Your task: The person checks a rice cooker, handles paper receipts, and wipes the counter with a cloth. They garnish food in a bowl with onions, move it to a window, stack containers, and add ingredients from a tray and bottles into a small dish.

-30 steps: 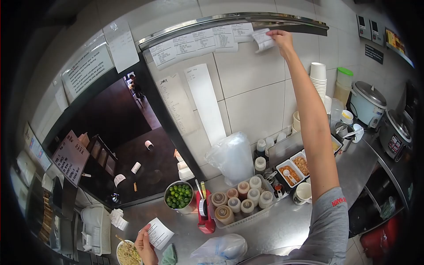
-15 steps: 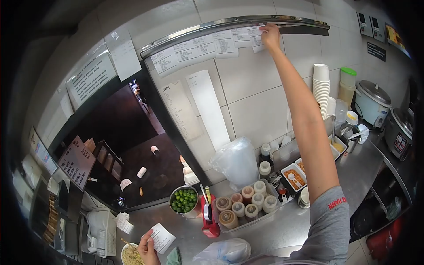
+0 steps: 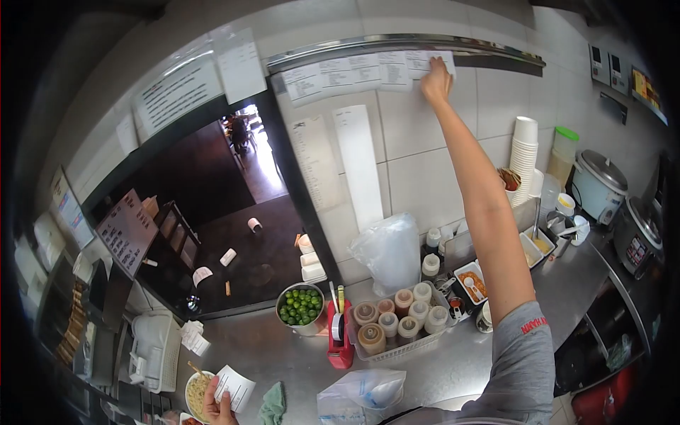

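- My right fingers point(image 3: 436, 65): bunched against the end slip point(image 3: 449, 59), under the rail point(image 3: 425, 40); pinching or merely pressing, I cannot tell.
- My left fingers point(image 3: 214, 392): clamped on the receipt point(image 3: 236, 388), low over the table point(image 3: 255, 347).
- Technique, right: I should push the slip's top edge up squarely, thumb flat, sparing its neighbours.
- Technique, left: I should grip only the margin, keeping print visible and paper off the bowl point(image 3: 191, 394) alongside.
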Motion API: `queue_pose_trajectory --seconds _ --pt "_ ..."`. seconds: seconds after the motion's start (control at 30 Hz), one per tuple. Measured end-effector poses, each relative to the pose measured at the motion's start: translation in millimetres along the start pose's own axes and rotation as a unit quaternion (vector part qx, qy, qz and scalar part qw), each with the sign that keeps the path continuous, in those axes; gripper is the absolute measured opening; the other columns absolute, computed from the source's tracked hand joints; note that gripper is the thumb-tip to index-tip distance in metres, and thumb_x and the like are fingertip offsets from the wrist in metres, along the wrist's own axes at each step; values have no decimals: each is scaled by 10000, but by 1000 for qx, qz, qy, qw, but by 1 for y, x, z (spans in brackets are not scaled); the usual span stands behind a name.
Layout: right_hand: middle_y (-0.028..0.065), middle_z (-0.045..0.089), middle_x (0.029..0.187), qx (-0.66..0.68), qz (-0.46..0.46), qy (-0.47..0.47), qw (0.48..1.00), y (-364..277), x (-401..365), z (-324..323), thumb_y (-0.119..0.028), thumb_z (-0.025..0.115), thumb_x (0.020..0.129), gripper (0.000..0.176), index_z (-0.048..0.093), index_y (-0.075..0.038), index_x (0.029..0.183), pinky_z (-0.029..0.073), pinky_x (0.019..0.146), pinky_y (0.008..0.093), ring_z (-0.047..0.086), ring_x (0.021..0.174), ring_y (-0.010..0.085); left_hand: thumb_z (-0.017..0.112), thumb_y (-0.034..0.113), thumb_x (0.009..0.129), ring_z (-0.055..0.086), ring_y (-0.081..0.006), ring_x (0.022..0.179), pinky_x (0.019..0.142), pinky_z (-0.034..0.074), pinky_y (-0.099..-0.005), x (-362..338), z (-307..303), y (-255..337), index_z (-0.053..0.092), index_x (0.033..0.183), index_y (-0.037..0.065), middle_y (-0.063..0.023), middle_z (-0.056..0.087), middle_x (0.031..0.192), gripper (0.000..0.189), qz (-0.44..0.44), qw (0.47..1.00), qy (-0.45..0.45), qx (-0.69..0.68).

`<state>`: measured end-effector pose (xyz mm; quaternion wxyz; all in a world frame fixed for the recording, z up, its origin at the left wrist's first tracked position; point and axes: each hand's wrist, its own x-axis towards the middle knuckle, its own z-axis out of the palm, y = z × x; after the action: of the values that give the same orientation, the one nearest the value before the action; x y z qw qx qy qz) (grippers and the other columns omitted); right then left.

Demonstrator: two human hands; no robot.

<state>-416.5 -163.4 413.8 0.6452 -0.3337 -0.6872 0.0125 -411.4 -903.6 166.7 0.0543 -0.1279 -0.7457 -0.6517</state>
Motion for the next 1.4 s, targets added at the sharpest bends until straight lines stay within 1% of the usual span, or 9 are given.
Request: queue_pose_trajectory --seconds 0.1,0.3,0.4,0.53,0.7,0.77,1.17,1.3,1.4 --pt "118 142 1465 -62 73 -124 988 -12 -4 -17 -202 495 773 753 108 -197 1419 180 988 644 147 1342 323 492 -1 828 572 -159 942 825 457 -261 -4 -33 -34 521 1152 -26 -108 571 1089 326 -4 993 35 -116" --pt "172 533 1061 -48 81 58 994 -24 55 21 -176 501 811 528 368 -40 1303 405 824 419 515 954 239 493 -30 746 524 -152 983 845 413 -248 -22 -100 -44 537 1165 -22 -96 552 1137 421 -45 997 63 -1" --pt "216 480 1217 214 -47 13 976 -174 -14 16 -168 528 789 499 450 -36 1263 374 922 353 475 1118 310 432 -72 698 483 -48 691 536 375 -166 -22 -130 -53 534 1193 35 -53 560 1086 517 -58 992 94 -66" --pt "141 542 1145 423 -373 -198 802 -373 -176 -1 -105 478 850 352 515 -65 1197 385 905 319 504 1073 222 368 -109 691 553 -95 816 577 461 -192 -16 -183 -77 413 1291 48 -71 521 1139 622 -91 979 93 -157" --pt "110 661 868 437 -287 -679 516 -575 -425 -79 -81 564 800 210 635 -18 987 484 729 311 625 782 171 376 -133 738 559 -129 983 723 503 -235 7 -268 -116 421 1285 51 -81 534 1140 579 -83 981 88 -151" --pt "140 657 857 474 -447 -604 458 -635 -522 -57 -140 583 800 209 643 -19 958 487 727 310 640 790 224 376 -116 745 575 -64 783 642 473 -186 18 -299 -122 490 1230 43 -49 584 1040 523 -102 980 101 -140" --pt "188 531 1161 299 -101 -713 626 -848 -853 66 -394 749 636 805 365 -166 1305 399 883 374 506 1083 312 429 -115 742 507 -108 1023 876 384 -223 41 -415 -173 518 1217 45 -49 535 1171 509 -148 978 -22 -147" --pt "101 557 1126 512 30 -774 371 -848 -846 73 -39 649 739 570 436 -142 1257 395 883 284 518 1059 183 470 -61 792 499 -96 994 842 391 -217 74 -422 -197 532 1210 67 -37 538 1169 442 -158 982 -29 -104" --pt "55 580 1058 624 49 -704 335 -827 -802 19 84 566 756 436 521 -70 1162 416 856 260 541 986 131 495 97 881 480 -127 1056 877 386 -247 117 -413 -225 491 1241 52 -79 510 1232 364 -128 984 -1 -120"
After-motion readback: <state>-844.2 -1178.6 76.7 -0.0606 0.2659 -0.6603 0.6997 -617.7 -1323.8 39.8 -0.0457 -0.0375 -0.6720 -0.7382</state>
